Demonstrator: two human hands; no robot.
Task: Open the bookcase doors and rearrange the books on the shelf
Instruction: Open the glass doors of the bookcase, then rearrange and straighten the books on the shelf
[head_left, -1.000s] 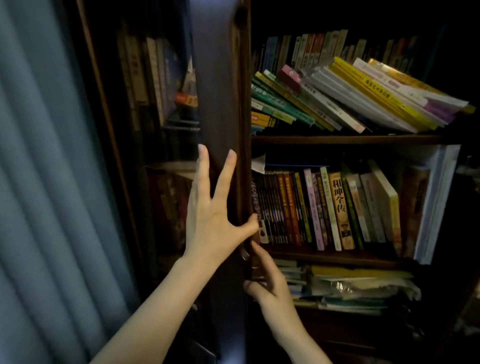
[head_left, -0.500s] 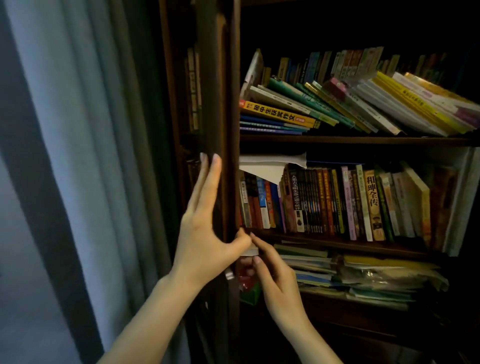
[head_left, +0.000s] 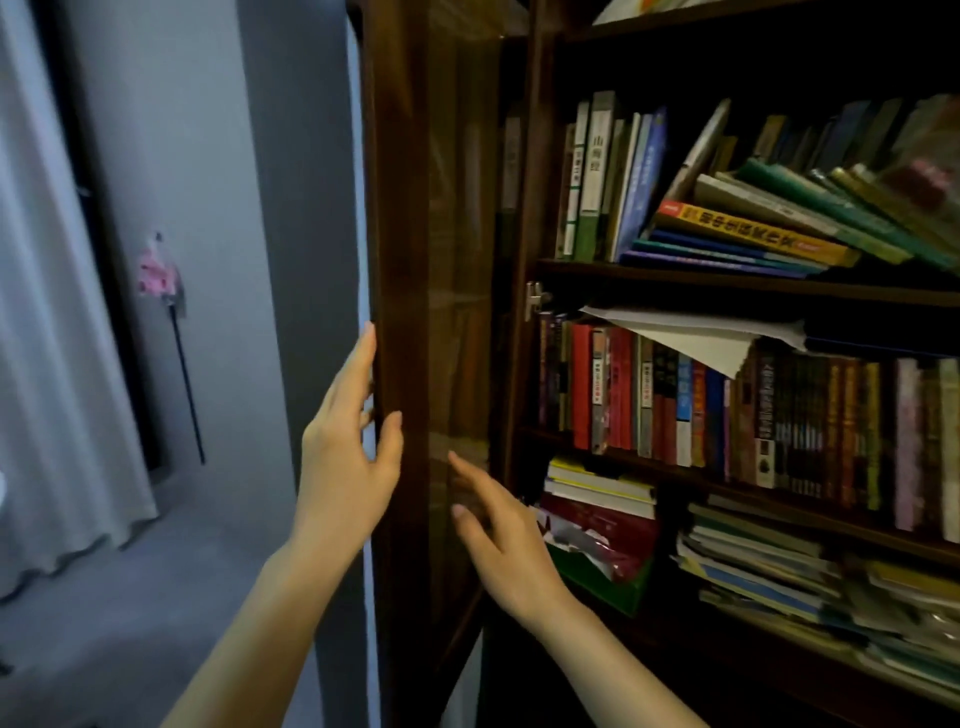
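Note:
The dark wooden bookcase's left glass door (head_left: 415, 218) is swung wide open, edge-on to me. My left hand (head_left: 345, 452) is at its outer edge, fingers straight up along the frame and thumb across the front. My right hand (head_left: 498, 540) hovers just right of the door with fingers spread, holding nothing. Upright books (head_left: 675, 400) fill the middle shelf under a loose sheet of paper (head_left: 701, 332). The upper shelf holds upright books and a slumped stack with a yellow book (head_left: 753, 234). Flat piles (head_left: 753, 561) lie on the lower shelf.
A grey wall (head_left: 208, 182) and a pale curtain (head_left: 47, 338) are to the left of the door. A thin black rod with a pink tag (head_left: 156, 273) leans against the wall. A metal hinge (head_left: 535, 299) sits on the bookcase's upright.
The door has swung further open to the left, uncovering the shelves' left ends. My right hand has come off the door's edge and now hangs free beside it.

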